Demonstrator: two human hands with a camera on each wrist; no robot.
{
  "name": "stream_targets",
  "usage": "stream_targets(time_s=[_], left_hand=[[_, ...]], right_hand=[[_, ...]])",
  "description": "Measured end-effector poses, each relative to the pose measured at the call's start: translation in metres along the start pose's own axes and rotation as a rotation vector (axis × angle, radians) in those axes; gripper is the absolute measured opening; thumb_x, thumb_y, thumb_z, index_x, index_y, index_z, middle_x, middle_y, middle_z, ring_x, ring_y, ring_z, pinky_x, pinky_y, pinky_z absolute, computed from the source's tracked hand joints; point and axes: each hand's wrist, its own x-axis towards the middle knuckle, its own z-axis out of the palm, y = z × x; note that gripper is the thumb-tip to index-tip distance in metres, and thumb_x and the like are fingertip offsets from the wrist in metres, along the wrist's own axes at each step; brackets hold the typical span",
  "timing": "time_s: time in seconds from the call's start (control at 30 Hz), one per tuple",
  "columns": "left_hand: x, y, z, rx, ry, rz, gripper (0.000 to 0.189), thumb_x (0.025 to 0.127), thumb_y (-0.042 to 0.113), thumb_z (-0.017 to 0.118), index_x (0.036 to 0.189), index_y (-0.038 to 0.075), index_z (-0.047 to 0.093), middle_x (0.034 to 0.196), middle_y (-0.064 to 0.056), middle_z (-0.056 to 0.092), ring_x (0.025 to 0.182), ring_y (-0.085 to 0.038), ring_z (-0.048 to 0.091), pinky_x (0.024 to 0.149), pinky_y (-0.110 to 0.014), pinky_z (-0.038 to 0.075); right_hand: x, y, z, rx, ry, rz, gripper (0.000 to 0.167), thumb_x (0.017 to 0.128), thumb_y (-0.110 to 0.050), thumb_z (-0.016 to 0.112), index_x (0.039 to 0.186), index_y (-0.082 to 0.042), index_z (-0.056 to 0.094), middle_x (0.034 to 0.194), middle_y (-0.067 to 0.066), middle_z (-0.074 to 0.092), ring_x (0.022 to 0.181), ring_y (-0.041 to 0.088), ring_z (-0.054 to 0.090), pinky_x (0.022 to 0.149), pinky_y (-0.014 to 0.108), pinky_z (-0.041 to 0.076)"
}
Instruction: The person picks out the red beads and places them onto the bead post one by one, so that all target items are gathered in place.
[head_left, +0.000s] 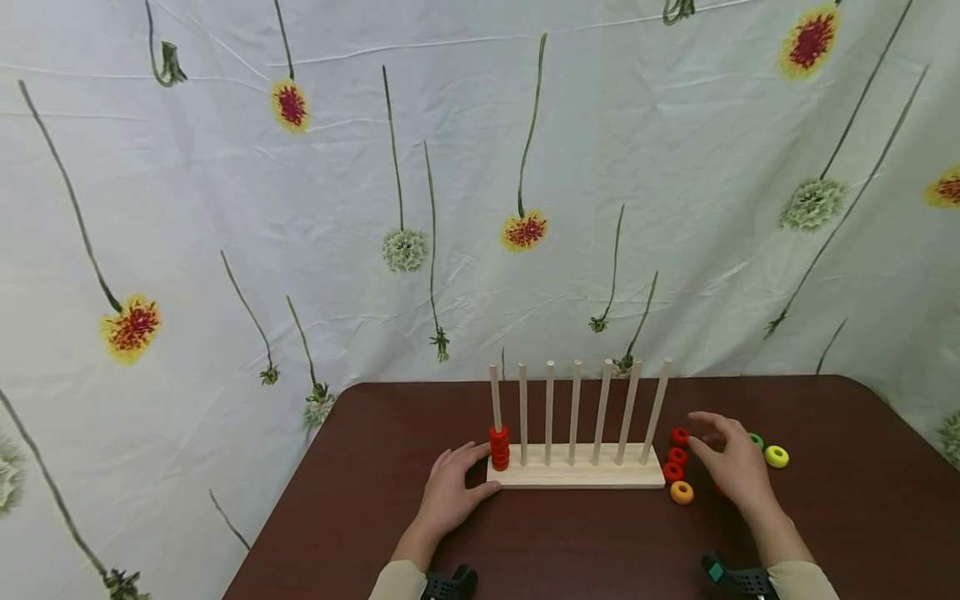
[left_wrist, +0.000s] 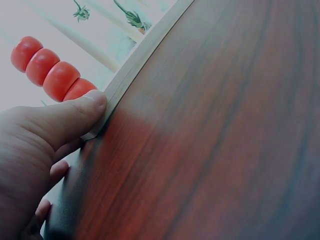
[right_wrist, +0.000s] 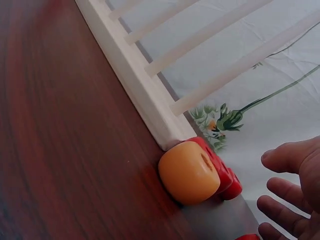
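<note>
A pale wooden peg stand (head_left: 577, 477) has a row of several upright pegs. Stacked red beads (head_left: 499, 448) fill the lower part of its leftmost peg; the other pegs hold none. My left hand (head_left: 447, 490) steadies the stand's left end, its thumb (left_wrist: 92, 102) pressed to the front edge below the beads. Past the right end, my right hand (head_left: 731, 462) hovers over loose beads with fingers spread and nothing between them. Its fingertips are close to a red bead (head_left: 679, 437). More red beads and an orange bead (right_wrist: 189, 172) lie in a line beside the stand.
Right of my right hand lie a yellow bead (head_left: 777, 456) and a partly hidden green bead (head_left: 756, 440). Another red bead shows partly under that hand. The dark brown table (head_left: 360, 492) ends against a white flower-print cloth (head_left: 465, 317) hanging behind it.
</note>
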Motion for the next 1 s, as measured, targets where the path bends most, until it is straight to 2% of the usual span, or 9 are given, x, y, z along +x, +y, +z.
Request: stream_targets(time_s=[0.1, 0.3, 0.47, 0.63, 0.87, 1.0], left_hand=[[0.000, 0.001, -0.001, 0.001, 0.001, 0.001, 0.058, 0.084, 0.034, 0.080, 0.136, 0.013, 0.063, 0.138, -0.006, 0.064, 0.138, -0.031, 0.051, 0.119, -0.061, 0.029], [0.000, 0.001, -0.001, -0.002, 0.003, 0.004, 0.058, 0.085, 0.033, 0.079, 0.136, 0.012, 0.063, 0.138, -0.006, 0.064, 0.138, -0.031, 0.051, 0.119, -0.061, 0.029], [-0.001, 0.001, -0.001, 0.000, 0.005, 0.007, 0.057, 0.084, 0.033, 0.080, 0.136, 0.013, 0.063, 0.137, -0.006, 0.065, 0.138, -0.031, 0.051, 0.119, -0.061, 0.029], [-0.001, 0.001, 0.000, -0.003, 0.005, 0.014, 0.057, 0.085, 0.033, 0.079, 0.136, 0.013, 0.063, 0.138, -0.006, 0.064, 0.138, -0.031, 0.051, 0.120, -0.060, 0.029], [-0.002, 0.001, 0.000, 0.000, 0.000, 0.021, 0.059, 0.084, 0.033, 0.080, 0.136, 0.011, 0.063, 0.137, -0.008, 0.065, 0.137, -0.033, 0.051, 0.118, -0.063, 0.029], [-0.002, 0.002, -0.001, 0.004, 0.002, 0.019, 0.059, 0.084, 0.034, 0.080, 0.136, 0.011, 0.063, 0.137, -0.008, 0.065, 0.137, -0.033, 0.051, 0.119, -0.062, 0.029]], right_hand=[[0.000, 0.002, 0.001, -0.005, -0.006, -0.006, 0.041, 0.095, -0.010, 0.064, 0.134, 0.001, 0.056, 0.133, 0.032, 0.049, 0.110, 0.047, 0.059, 0.077, 0.051, 0.057], [0.002, 0.004, 0.005, -0.018, -0.016, -0.009, 0.042, 0.095, -0.012, 0.063, 0.135, 0.000, 0.056, 0.134, 0.031, 0.050, 0.111, 0.045, 0.059, 0.073, 0.041, 0.056], [0.001, 0.007, 0.007, -0.033, -0.055, -0.003, 0.045, 0.097, -0.013, 0.060, 0.140, 0.000, 0.052, 0.134, 0.031, 0.053, 0.113, 0.046, 0.058, 0.081, 0.053, 0.055], [0.001, 0.008, 0.009, -0.068, -0.086, -0.014, 0.046, 0.099, -0.012, 0.057, 0.144, -0.001, 0.049, 0.139, 0.031, 0.052, 0.121, 0.050, 0.054, 0.095, 0.066, 0.047], [0.001, 0.009, 0.013, -0.112, -0.094, -0.074, 0.043, 0.098, -0.007, 0.057, 0.141, -0.002, 0.053, 0.142, 0.030, 0.051, 0.125, 0.053, 0.052, 0.096, 0.069, 0.045], [0.002, 0.009, 0.012, -0.121, -0.084, -0.054, 0.042, 0.098, -0.008, 0.058, 0.139, -0.001, 0.056, 0.141, 0.031, 0.051, 0.124, 0.053, 0.051, 0.095, 0.068, 0.046]])
